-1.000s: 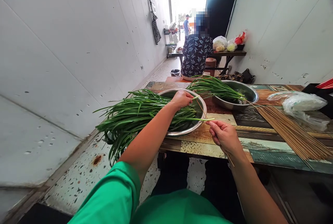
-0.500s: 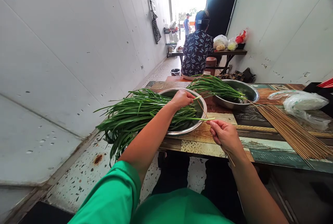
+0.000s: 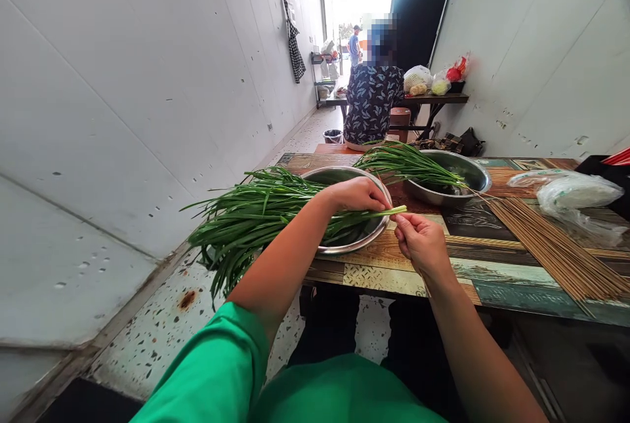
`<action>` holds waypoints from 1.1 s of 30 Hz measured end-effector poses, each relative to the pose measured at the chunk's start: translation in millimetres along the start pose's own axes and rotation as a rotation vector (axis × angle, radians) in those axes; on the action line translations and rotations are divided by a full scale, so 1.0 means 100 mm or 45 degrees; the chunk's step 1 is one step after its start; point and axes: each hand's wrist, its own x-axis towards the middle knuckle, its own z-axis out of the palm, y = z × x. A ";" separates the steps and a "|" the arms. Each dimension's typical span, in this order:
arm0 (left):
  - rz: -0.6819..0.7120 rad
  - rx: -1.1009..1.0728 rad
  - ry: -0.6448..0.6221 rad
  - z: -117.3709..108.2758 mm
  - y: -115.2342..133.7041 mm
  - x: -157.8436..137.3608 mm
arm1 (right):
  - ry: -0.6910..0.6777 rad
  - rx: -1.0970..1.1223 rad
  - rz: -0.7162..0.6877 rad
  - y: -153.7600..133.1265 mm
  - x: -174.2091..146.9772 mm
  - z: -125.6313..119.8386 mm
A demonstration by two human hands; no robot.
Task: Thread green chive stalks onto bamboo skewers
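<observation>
Long green garlic chives [image 3: 246, 213] lie across a metal bowl [image 3: 359, 243], their leaves hanging past the table's left edge. My left hand [image 3: 360, 195] is closed on a chive stalk near its pale cut end, over the bowl's right rim. Just to the right, my right hand [image 3: 422, 241] pinches a thin bamboo skewer, whose upper part rises past the stalk ends by my left fingertips. Whether the skewer's tip passes through the new stalk is hidden by my fingers.
A second metal bowl [image 3: 485, 183] holds more chives, with skewers at their pale ends. Loose bamboo skewers [image 3: 556, 252] lie to the right, near a clear plastic bag [image 3: 573, 193]. Beyond the patchwork-wood table [image 3: 374, 277], a person in a patterned shirt [image 3: 371, 101] sits facing away.
My left hand has moved down and right with a chive stalk, bringing it up to my right hand. The pale stalk ends now lie together at the skewer.
</observation>
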 end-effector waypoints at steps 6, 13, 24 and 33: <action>-0.459 0.562 0.158 0.06 -0.20 0.17 | 0.009 0.023 0.075 0.07 -0.12 -0.01; -0.554 0.667 0.101 0.22 -0.28 0.22 | 0.000 0.032 0.122 0.12 -0.18 -0.06; -0.505 -0.394 0.419 0.18 -0.36 0.26 | -0.047 0.003 0.149 0.08 -0.17 -0.10; -0.511 -0.570 0.499 0.15 -0.27 0.22 | -0.074 0.022 0.168 0.08 -0.15 -0.11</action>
